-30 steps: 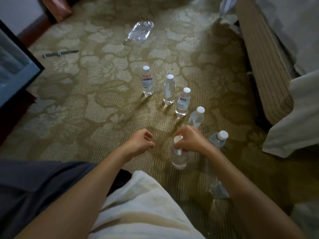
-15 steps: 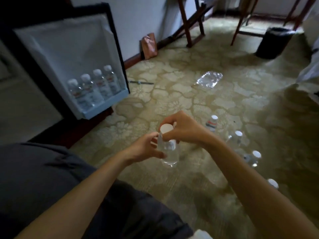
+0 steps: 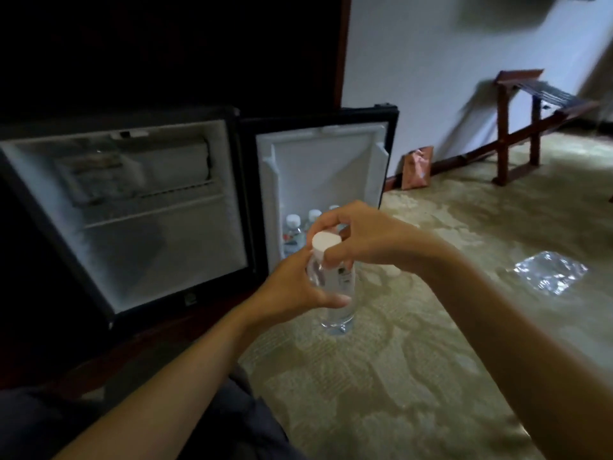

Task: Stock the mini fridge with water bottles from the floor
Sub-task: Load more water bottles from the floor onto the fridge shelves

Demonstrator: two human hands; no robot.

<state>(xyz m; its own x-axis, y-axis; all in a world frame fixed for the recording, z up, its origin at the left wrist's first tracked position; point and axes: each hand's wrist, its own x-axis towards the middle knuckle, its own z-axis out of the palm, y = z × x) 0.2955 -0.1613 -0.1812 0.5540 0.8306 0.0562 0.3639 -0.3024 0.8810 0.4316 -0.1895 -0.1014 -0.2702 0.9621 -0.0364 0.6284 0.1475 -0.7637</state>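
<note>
While mini fridge [image 3: 149, 247] stands open, btl [image 3: 338, 310]: upright, both hands on it.
L hand [image 3: 292, 290]: wraps btl body.
R hand [image 3: 361, 237]: pinches neck below cap [image 3: 325, 241].
Door btls [image 3: 293, 227]: lower door edge.

A white wall [image 3: 431, 61] fills the upper right. A copper-brown pouch [image 3: 416, 167] stands leaning against the foot of the wall. A folding wooden rack [image 3: 535, 134] with strap webbing on top stands just beside the wall, further right along it than the pouch. Patterned olive carpet [image 3: 414, 376] runs out from the wall's dark baseboard. A crumpled clear plastic wrap [image 3: 550, 272] lies on the carpet, well apart from the wall.
</note>
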